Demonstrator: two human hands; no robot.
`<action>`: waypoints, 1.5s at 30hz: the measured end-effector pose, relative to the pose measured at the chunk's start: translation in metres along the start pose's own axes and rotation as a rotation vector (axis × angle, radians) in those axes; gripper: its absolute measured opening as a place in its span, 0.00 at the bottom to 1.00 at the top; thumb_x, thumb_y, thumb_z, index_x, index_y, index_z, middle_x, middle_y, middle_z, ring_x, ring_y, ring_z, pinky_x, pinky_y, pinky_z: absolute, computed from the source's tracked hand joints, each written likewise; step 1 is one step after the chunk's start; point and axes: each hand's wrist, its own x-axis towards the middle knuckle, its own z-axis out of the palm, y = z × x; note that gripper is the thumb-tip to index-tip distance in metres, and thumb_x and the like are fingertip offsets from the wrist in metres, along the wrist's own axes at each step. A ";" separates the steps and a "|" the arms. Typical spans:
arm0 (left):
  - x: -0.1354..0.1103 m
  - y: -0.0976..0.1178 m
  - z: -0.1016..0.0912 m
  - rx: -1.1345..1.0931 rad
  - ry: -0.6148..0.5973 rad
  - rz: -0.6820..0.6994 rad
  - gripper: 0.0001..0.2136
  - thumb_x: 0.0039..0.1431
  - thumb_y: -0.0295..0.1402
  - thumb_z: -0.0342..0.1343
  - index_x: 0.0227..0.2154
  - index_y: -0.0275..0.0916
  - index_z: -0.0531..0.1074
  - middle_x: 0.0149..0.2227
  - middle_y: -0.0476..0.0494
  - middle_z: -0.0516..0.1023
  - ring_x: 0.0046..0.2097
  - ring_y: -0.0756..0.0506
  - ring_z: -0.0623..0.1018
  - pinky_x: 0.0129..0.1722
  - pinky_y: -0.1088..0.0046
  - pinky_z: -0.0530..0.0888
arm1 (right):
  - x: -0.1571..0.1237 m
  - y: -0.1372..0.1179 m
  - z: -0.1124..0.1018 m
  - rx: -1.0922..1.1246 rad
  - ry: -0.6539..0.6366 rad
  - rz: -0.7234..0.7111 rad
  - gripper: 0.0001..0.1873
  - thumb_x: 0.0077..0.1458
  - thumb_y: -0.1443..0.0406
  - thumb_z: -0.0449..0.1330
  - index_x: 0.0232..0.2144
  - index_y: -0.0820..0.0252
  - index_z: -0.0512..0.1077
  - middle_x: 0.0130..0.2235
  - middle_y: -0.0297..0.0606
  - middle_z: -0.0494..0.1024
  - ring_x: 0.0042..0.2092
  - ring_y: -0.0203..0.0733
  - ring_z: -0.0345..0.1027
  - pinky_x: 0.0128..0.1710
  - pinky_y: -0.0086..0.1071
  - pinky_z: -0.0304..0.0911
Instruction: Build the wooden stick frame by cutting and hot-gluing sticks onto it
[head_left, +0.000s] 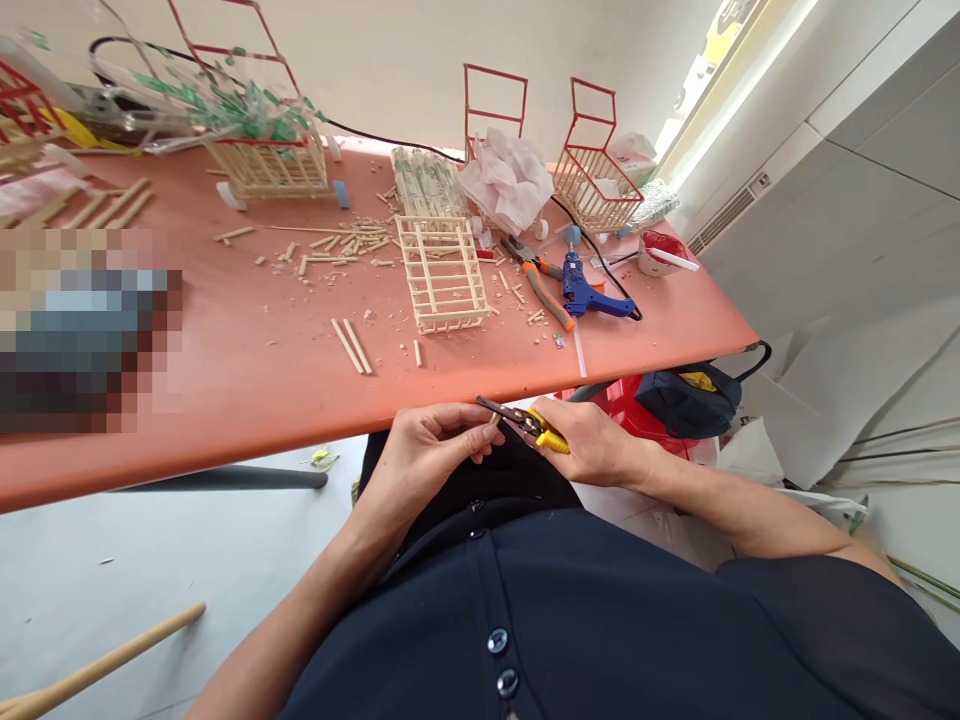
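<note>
Just off the table's front edge, my right hand (589, 440) is closed around yellow-handled pliers (553, 440), whose dark jaws point left. My left hand (442, 440) pinches a short, pale wooden stick (495, 418) right at those jaws. Most of the stick is hidden by my fingers, and I cannot tell whether the jaws grip it. On the table beyond my hands lies a small frame of pale sticks (444, 275) with crossbars. A single short stick (418, 353) lies near it, and two longer sticks (352, 347) lie side by side to the left.
On the orange table (285, 400) are orange-handled pliers (544, 285), a blue glue gun (589, 290) with its cord, and a red-stained cup (664, 252). Stick baskets with red handles (596, 190) stand along the wall. Cut stick pieces (352, 240) are scattered mid-table. A dark bag (690, 395) sits below right.
</note>
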 end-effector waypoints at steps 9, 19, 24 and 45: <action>0.002 0.001 0.000 -0.020 -0.004 -0.034 0.12 0.53 0.42 0.76 0.33 0.37 0.88 0.29 0.43 0.86 0.27 0.50 0.78 0.29 0.76 0.76 | -0.001 -0.007 0.000 0.067 -0.039 0.088 0.11 0.70 0.55 0.54 0.36 0.54 0.62 0.34 0.34 0.71 0.33 0.39 0.60 0.36 0.33 0.53; 0.002 -0.001 -0.003 -0.074 -0.077 -0.094 0.23 0.55 0.54 0.75 0.37 0.36 0.88 0.36 0.36 0.89 0.34 0.43 0.86 0.33 0.71 0.83 | -0.005 -0.016 0.003 0.018 -0.014 0.173 0.09 0.68 0.59 0.57 0.36 0.55 0.64 0.34 0.34 0.71 0.33 0.38 0.60 0.36 0.32 0.52; 0.001 -0.005 -0.001 -0.044 -0.030 -0.070 0.21 0.54 0.48 0.76 0.41 0.35 0.87 0.38 0.36 0.90 0.35 0.43 0.86 0.33 0.71 0.83 | -0.003 -0.017 0.011 -0.074 0.021 0.199 0.06 0.67 0.62 0.57 0.37 0.55 0.64 0.37 0.38 0.74 0.34 0.40 0.61 0.36 0.33 0.51; -0.006 0.002 0.005 0.156 0.021 0.007 0.15 0.62 0.46 0.66 0.36 0.36 0.82 0.28 0.44 0.83 0.28 0.48 0.79 0.32 0.72 0.78 | 0.002 -0.013 -0.001 0.337 -0.265 0.146 0.26 0.74 0.46 0.54 0.57 0.59 0.71 0.51 0.43 0.80 0.50 0.49 0.73 0.52 0.42 0.68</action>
